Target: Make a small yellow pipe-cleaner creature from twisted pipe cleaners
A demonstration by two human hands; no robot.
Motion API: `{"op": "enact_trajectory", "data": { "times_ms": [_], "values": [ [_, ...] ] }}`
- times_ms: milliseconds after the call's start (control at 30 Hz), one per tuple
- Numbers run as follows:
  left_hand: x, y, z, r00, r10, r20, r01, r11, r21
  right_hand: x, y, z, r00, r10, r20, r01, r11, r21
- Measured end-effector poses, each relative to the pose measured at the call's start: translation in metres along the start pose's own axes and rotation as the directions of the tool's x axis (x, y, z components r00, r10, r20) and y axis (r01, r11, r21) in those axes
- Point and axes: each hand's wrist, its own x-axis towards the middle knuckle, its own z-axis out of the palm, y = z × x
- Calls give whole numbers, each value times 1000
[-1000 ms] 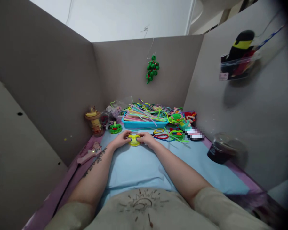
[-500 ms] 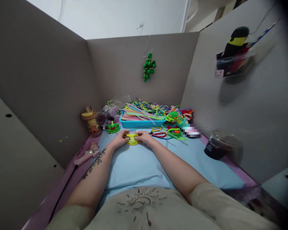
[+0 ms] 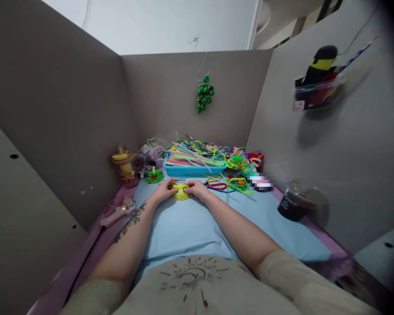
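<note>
Between my two hands is a small rounded piece of yellow pipe-cleaner work point(image 3: 181, 192), held just above the light blue cloth point(image 3: 187, 223). My left hand point(image 3: 166, 190) pinches its left edge, and my right hand point(image 3: 195, 190) grips the right edge. Both thumbs press on its near face; the fingers behind it are partly hidden. Close to my right hand lie red-handled scissors point(image 3: 217, 187). Left of my left hand sits a green pipe-cleaner figure with eyes and a red mouth point(image 3: 155, 175).
Behind my hands stands a blue tray point(image 3: 195, 170) heaped with pastel pipe cleaners point(image 3: 190, 156). Green figures point(image 3: 236, 162) and a phone-like blurred item point(image 3: 262, 182) lie right. A pink heat tool point(image 3: 118, 214) and a tall cup point(image 3: 126, 168) are left; a dark tub point(image 3: 293, 205) stands right.
The view has shifted slightly. Both hands keep hold of the yellow piece in nearly the same place.
</note>
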Motion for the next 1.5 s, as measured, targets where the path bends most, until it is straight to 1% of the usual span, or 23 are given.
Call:
{"op": "enact_trajectory", "data": {
  "times_ms": [200, 433, 667, 867, 1000, 1233, 1367, 1500],
  "values": [
    [1, -1, 1, 1000, 1, -14, 0, 1000, 17, 1, -1, 3, 1000, -7, -13, 7, 1000, -28],
    [1, -3, -1, 999, 20, -30, -19, 999, 27, -5, -4, 3, 999, -30, -18, 29, 999, -39],
    [-2, 1, -1, 1000, 8, -22, -8, 1000, 24, -7, -5, 2, 1000, -16, -22, 15, 1000, -24],
    [-2, 0, -1, 998, 10, -55, -9, 1000, 17, -8, -5, 2, 999, -13, -31, 11, 999, -54],
    [-2, -1, -1, 998, 22, -53, -19, 999, 47, -6, -3, 3, 999, -13, -31, 11, 998, -57],
    [-1, 2, -1, 999, 26, -43, -21, 993, 113, -3, 3, 3, 999, -49, -18, 49, 998, -37],
    [1, 3, -1, 998, 24, -57, -13, 982, 188, -4, 0, 2, 999, -44, -29, 43, 997, -65],
    [2, 3, 0, 998, 23, -51, -11, 978, 209, -8, -3, 3, 998, -49, -43, 45, 996, -73]
  ]
}}
